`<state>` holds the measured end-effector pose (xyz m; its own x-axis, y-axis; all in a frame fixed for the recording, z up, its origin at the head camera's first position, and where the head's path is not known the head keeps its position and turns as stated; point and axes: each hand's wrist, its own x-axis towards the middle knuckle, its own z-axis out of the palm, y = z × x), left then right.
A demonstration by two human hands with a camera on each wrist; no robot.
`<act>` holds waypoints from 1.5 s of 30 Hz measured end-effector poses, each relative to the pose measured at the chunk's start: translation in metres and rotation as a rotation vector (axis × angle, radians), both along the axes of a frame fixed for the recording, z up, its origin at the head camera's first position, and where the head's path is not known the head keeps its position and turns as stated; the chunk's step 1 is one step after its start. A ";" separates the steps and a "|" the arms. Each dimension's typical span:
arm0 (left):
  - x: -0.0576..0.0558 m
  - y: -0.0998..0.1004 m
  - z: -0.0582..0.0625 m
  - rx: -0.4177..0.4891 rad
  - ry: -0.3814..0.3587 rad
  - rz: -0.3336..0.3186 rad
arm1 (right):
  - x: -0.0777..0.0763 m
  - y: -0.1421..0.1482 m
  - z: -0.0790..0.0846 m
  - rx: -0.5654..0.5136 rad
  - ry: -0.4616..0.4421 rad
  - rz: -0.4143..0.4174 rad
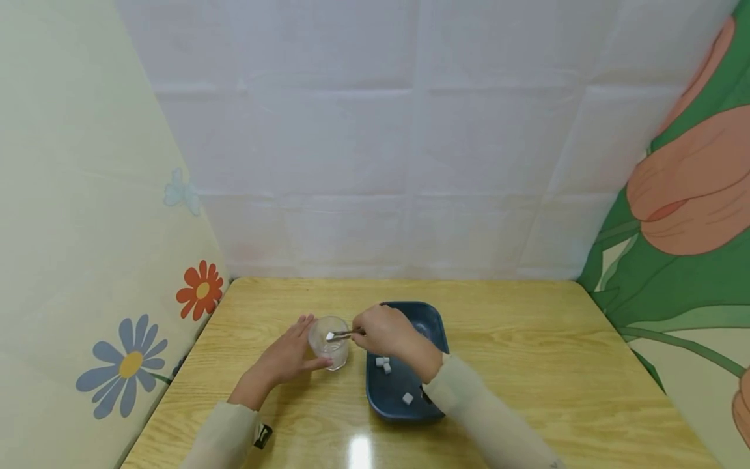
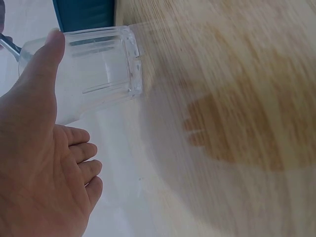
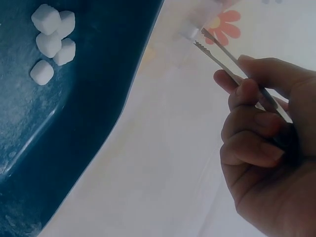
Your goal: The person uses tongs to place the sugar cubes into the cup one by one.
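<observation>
Right hand (image 1: pixel 383 327) pinching tweezers (image 1: pixel 347 333); white cube (image 1: pixel 330 337) at tips, over glass (image 1: pixel 336 358) mouth. Left hand (image 1: pixel 284 356) loose, thumb touching glass. Best: keep glass still, dip tips low, loosen gently.

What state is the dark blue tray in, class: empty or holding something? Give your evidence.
Holding something, not empty: white cubes lie inside the dark blue tray in both head and right wrist views.

Bright glare on the tabletop (image 1: pixel 527 345)
</observation>
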<state>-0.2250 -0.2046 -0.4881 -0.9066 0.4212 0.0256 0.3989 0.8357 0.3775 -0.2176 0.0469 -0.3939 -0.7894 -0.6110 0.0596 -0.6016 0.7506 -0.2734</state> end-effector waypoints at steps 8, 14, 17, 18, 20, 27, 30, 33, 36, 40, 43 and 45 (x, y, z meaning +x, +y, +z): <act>0.000 -0.001 -0.002 -0.003 -0.014 0.007 | -0.002 -0.007 -0.005 0.015 -0.023 0.001; 0.001 -0.001 -0.002 0.008 -0.023 0.008 | -0.002 -0.010 -0.008 0.035 -0.008 0.002; 0.002 -0.001 -0.002 0.007 -0.024 0.007 | -0.002 -0.011 -0.008 0.048 -0.006 0.001; 0.002 -0.001 -0.002 0.005 -0.025 0.007 | -0.002 -0.012 -0.007 0.052 -0.004 0.002; 0.002 -0.001 -0.001 -0.003 -0.026 0.007 | -0.002 -0.013 -0.007 0.061 -0.001 0.001; 0.002 -0.001 -0.001 -0.012 -0.020 0.004 | -0.003 -0.017 -0.009 0.082 0.007 0.003; 0.002 -0.001 -0.001 -0.014 -0.021 0.005 | -0.003 -0.017 -0.009 0.082 0.002 0.004; 0.001 0.000 0.000 -0.021 -0.020 0.005 | -0.004 -0.017 -0.007 0.083 0.000 -0.005; 0.000 0.000 0.000 -0.024 -0.018 0.008 | -0.004 -0.015 -0.005 0.078 0.003 -0.011; 0.000 0.000 0.000 -0.021 -0.022 0.016 | -0.003 -0.011 0.000 0.051 -0.008 -0.012; -0.001 0.000 0.000 -0.026 -0.020 0.015 | -0.003 -0.006 0.004 0.021 -0.025 -0.023; 0.000 -0.001 0.000 -0.032 -0.016 0.015 | -0.003 -0.002 0.007 0.003 -0.030 -0.034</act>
